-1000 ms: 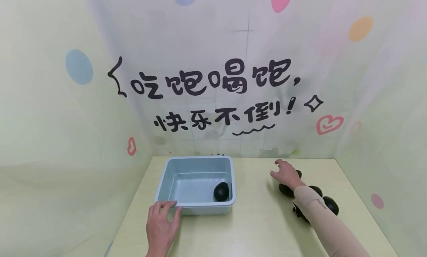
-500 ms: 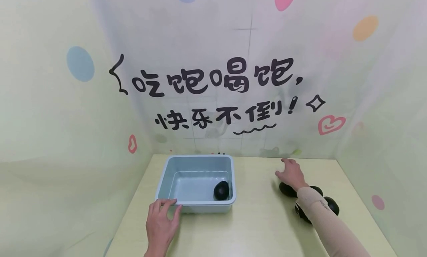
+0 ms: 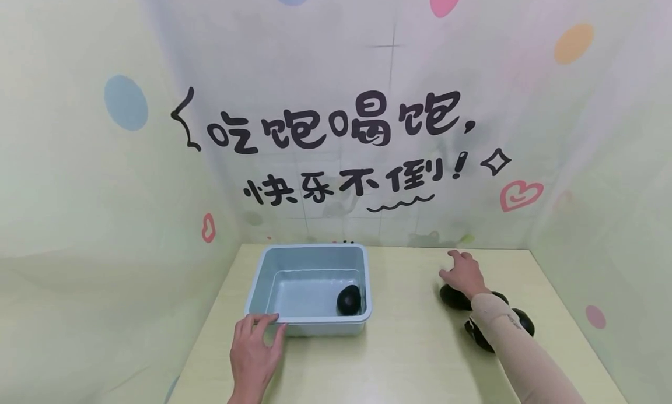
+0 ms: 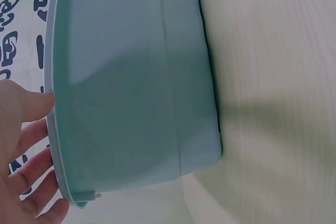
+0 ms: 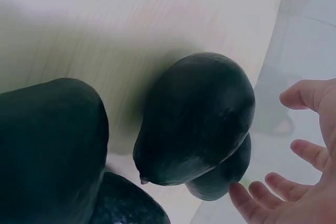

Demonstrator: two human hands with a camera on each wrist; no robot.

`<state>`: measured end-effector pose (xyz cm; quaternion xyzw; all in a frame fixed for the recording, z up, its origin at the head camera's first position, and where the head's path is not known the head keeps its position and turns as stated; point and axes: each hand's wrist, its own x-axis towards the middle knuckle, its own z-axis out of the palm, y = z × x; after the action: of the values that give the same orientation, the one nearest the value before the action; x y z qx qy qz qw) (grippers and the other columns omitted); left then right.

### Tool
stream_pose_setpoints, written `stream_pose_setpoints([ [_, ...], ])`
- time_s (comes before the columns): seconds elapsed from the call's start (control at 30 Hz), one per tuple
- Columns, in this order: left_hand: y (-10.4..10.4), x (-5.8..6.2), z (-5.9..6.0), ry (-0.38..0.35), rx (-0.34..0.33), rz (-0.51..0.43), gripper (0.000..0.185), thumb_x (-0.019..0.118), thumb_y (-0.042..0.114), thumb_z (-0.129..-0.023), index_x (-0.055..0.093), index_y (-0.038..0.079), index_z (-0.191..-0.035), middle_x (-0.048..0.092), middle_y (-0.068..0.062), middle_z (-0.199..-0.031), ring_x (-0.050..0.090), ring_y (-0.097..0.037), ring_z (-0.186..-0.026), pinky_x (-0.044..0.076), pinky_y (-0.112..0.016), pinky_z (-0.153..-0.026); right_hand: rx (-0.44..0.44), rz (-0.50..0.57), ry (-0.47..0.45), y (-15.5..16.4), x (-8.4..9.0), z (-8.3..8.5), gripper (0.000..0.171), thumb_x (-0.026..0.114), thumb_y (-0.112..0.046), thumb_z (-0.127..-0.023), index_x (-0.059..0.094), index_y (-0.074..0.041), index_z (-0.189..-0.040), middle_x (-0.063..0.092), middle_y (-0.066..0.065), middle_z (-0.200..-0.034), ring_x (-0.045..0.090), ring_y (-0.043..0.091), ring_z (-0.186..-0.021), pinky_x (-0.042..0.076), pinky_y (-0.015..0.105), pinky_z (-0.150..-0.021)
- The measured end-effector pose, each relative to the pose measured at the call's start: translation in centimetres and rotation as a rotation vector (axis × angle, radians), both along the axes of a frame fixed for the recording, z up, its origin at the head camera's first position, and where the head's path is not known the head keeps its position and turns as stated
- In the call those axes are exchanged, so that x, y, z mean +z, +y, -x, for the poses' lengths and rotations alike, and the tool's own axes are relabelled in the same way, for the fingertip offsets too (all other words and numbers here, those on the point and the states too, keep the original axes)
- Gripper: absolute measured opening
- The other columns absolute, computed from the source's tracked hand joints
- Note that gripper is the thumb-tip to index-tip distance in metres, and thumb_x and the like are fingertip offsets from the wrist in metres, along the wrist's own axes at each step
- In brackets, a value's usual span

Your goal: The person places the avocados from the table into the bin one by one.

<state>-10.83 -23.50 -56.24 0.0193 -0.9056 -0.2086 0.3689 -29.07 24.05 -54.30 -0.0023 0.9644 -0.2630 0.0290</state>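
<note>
My left hand (image 3: 254,351) rests at the near left part of the light-blue plastic basin's rim (image 3: 325,320); its thumb and fingertips (image 4: 39,158) touch the rim in the left wrist view. Inside, at the right, lies one dark avocado (image 3: 349,300). Over a cluster of dark avocados on the right side of the table hovers my right hand (image 3: 466,276), fingers spread and nothing between them. In the right wrist view its fingertips (image 5: 273,179) are beside a large avocado (image 5: 197,119), with another avocado (image 5: 223,174) partly hidden behind that one.
More avocados (image 3: 479,336) lie under and beside the right forearm, which hides part of them. The pale wooden table (image 3: 399,340) reaches back to a printed curtain (image 3: 336,223) with black lettering. Curtains also hang on both sides.
My right hand has shifted a little to the right over the avocados and covers one that showed behind it earlier. The left hand and the basin stay in place.
</note>
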Motion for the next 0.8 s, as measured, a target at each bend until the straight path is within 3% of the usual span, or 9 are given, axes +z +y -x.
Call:
stream_pose_setpoints([
  [0.37,0.0,-0.2,-0.1,-0.004,-0.003,-0.004,0.026,0.093,0.020,-0.078,0.080,0.011,-0.098,0.065,-0.007,-0.096,0.063,-0.033,-0.097,0.057,-0.050,-0.070,-0.019,0.035,-0.074,0.9,-1.1,-0.1,0.072,0.063,-0.022,-0.094,0.039,0.009,-0.155,0.030,0.045,-0.156,0.035,0.067,-0.139,0.046,0.071,-0.101],
  [0.8,-0.1,0.0,-0.1,0.016,-0.010,-0.005,0.026,0.094,0.020,-0.077,0.080,0.011,-0.097,0.065,-0.007,-0.094,0.062,-0.033,-0.096,0.055,-0.050,-0.070,-0.062,0.029,-0.098,2.4,-2.1,0.2,0.072,0.062,-0.028,-0.098,0.038,0.010,-0.154,0.029,0.047,-0.154,0.034,0.067,-0.137,0.045,0.073,-0.101],
])
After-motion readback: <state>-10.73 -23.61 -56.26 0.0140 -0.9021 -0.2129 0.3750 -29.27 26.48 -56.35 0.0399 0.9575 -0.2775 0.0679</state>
